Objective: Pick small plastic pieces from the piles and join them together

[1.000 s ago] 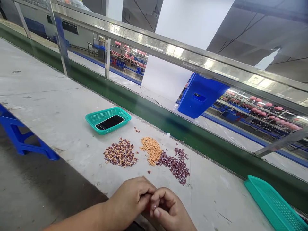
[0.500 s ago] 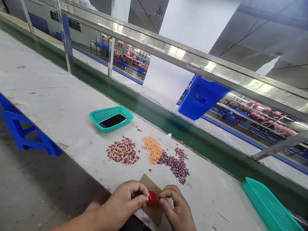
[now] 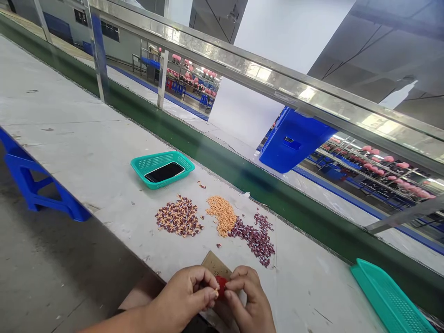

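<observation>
Left hand (image 3: 189, 293) pinching an orange bit (image 3: 217, 292) beside the red disc (image 3: 221, 285) on the board (image 3: 212, 263); right hand (image 3: 252, 300) just opposite, can't see its grip. Bench (image 3: 69, 125) has mixed pile (image 3: 178, 217), orange pile (image 3: 222, 215), purple pile (image 3: 255, 238).

Left pile (image 3: 178, 217) mottled purple-orange; middle pile (image 3: 222, 216) plain orange; right pile (image 3: 255, 240) purple; round piece (image 3: 221, 282) red.

Before you, long pale-grey worktop (image 3: 86, 115) with scuffed surface, slanting across view. Along its far side, dark green flat strip (image 3: 173, 129). Above strip, shiny metal rail (image 3: 236, 62) on upright metal posts (image 3: 162, 78), throwing bright reflections toward you. Beyond, broad smooth white column (image 3: 287, 37); grey ceiling (image 3: 357, 41) at upper right. To your left, blue plastic stool (image 3: 45, 196) on grey concrete-looking floor (image 3: 69, 259). Farther off, metal racks (image 3: 381, 172) with blurred pink items (image 3: 388, 158).
</observation>
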`<state>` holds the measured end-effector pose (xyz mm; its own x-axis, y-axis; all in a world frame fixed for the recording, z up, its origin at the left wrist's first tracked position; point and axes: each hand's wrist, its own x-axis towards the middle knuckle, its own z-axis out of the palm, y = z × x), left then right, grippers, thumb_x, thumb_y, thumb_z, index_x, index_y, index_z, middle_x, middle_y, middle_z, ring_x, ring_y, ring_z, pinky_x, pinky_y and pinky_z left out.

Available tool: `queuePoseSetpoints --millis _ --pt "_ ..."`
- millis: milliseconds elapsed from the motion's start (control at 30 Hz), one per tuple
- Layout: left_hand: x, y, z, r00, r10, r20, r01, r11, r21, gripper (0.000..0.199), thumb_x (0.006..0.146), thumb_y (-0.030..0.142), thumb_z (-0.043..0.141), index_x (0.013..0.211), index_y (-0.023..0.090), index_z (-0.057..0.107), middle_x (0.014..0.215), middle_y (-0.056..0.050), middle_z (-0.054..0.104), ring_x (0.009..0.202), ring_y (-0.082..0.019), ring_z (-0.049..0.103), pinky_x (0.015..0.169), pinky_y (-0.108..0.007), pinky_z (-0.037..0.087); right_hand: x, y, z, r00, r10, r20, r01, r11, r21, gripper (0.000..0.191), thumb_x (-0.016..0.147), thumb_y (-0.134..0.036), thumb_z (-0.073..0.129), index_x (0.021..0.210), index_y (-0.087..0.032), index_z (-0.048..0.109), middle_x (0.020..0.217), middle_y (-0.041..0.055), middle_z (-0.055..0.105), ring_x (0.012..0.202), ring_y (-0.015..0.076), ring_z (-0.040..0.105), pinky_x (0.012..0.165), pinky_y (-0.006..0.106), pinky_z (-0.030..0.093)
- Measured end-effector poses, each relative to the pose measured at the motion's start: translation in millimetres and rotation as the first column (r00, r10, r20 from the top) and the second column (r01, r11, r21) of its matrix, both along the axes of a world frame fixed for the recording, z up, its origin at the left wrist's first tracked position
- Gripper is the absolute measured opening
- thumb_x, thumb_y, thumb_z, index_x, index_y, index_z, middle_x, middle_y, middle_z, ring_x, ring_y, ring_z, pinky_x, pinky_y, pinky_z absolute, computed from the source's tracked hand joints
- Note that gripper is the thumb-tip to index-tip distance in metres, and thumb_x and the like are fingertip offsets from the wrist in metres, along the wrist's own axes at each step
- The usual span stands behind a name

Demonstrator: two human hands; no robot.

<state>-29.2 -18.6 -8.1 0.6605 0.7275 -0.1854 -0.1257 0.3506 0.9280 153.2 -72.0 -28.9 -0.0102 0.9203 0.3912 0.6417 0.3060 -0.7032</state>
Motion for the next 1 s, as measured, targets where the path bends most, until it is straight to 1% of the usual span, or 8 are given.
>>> queuePoseSetpoints --millis 100,167,267,367,600,767,867,1000 --pt "0.4 -1.5 0.1 1.000 -0.001 0.008 0.001 1.000 -0.001 0.020 0.070 0.032 0.064 0.074 0.014 0.057 0.066 0.002 0.055 0.063 -0.013 0.046 0.062 -0.027 0.038 -6.6 -1.3 5.1 0.989 0.055 -0.137 -0.052 0.998 0.023 0.007 0.080 -0.020 0.061 0.079 -0.025 0.064 0.081 0.0016 0.056 0.079 0.0180 0.057 0.070 0.029 0.048" --pt "0.2 -2.4 -1.2 1.000 0.003 0.009 -0.003 1.000 0.009 0.025 0.070 0.037 0.065 0.073 0.014 0.057 0.066 0.001 0.055 0.063 -0.013 0.046 0.062 -0.027 0.037 -10.6 -1.7 6.5 0.978 0.089 -0.190 -0.083 0.996 0.040 0.007 0.081 -0.020 0.060 0.080 -0.026 0.064 0.082 0.0013 0.056 0.079 0.0176 0.057 0.071 0.028 0.048" --pt "-0.3 -3.2 -3.2 1.000 -0.001 0.023 0.000 1.000 0.013 0.031 0.068 0.044 0.066 0.073 0.015 0.057 0.065 0.001 0.054 0.062 -0.013 0.045 0.061 -0.027 0.036 -14.6 -1.7 6.7 0.969 0.109 -0.223 -0.097 0.993 0.061 0.008 0.081 -0.019 0.061 0.082 -0.026 0.064 0.083 0.0012 0.056 0.079 0.0171 0.057 0.071 0.028 0.048" --pt "-0.5 -3.7 -3.6 1.000 -0.006 0.027 0.005 1.000 0.006 0.034 0.066 0.047 0.067 0.073 0.015 0.057 0.065 0.002 0.053 0.063 -0.013 0.045 0.061 -0.026 0.036 -16.7 -1.1 6.5 0.971 0.090 -0.222 -0.078 0.995 0.061 0.008 0.080 -0.018 0.062 0.081 -0.026 0.064 0.082 0.0014 0.056 0.079 0.0174 0.057 0.071 0.028 0.048" --pt "-1.1 -3.5 3.6 1.000 0.015 -0.007 -0.015 1.000 0.011 0.031 0.067 0.044 0.066 0.073 0.015 0.057 0.066 0.001 0.055 0.063 -0.013 0.046 0.062 -0.027 0.036 -15.6 -1.4 4.9 0.966 0.104 -0.239 -0.093 0.994 0.058 0.005 0.081 -0.022 0.061 0.082 -0.026 0.065 0.082 0.0021 0.056 0.078 0.0179 0.058 0.070 0.029 0.049" --pt "-3.3 -2.9 12.3 0.998 0.047 -0.049 -0.044 0.997 0.071 0.025 0.070 0.040 0.062 0.074 0.015 0.058 0.071 -0.001 0.058 0.068 -0.015 0.049 0.065 -0.029 0.039 -15.2 -1.7 1.5 0.967 0.085 -0.240 -0.076 0.996 0.046 0.005 0.082 -0.024 0.061 0.082 -0.026 0.065 0.084 0.0027 0.057 0.080 0.0181 0.058 0.071 0.029 0.050" --pt "-3.2 -3.6 11.7 0.996 0.068 -0.054 -0.062 0.992 0.106 0.023 0.071 0.038 0.061 0.073 0.016 0.055 0.070 0.000 0.055 0.068 -0.015 0.047 0.065 -0.029 0.039 -16.1 -1.9 0.2 0.963 0.081 -0.258 -0.075 0.997 0.032 0.006 0.083 -0.027 0.061 0.081 -0.025 0.066 0.083 0.0032 0.058 0.079 0.0181 0.059 0.071 0.029 0.051" --pt "-2.3 -4.9 5.4 0.997 0.071 -0.041 -0.063 0.984 0.167 0.021 0.072 0.037 0.060 0.071 0.017 0.053 0.070 0.001 0.052 0.068 -0.015 0.046 0.065 -0.028 0.039 -16.6 -2.3 -0.6 0.958 0.082 -0.277 -0.079 0.997 0.020 0.011 0.083 -0.032 0.060 0.080 -0.024 0.066 0.081 0.0040 0.058 0.077 0.0186 0.060 0.069 0.030 0.052"
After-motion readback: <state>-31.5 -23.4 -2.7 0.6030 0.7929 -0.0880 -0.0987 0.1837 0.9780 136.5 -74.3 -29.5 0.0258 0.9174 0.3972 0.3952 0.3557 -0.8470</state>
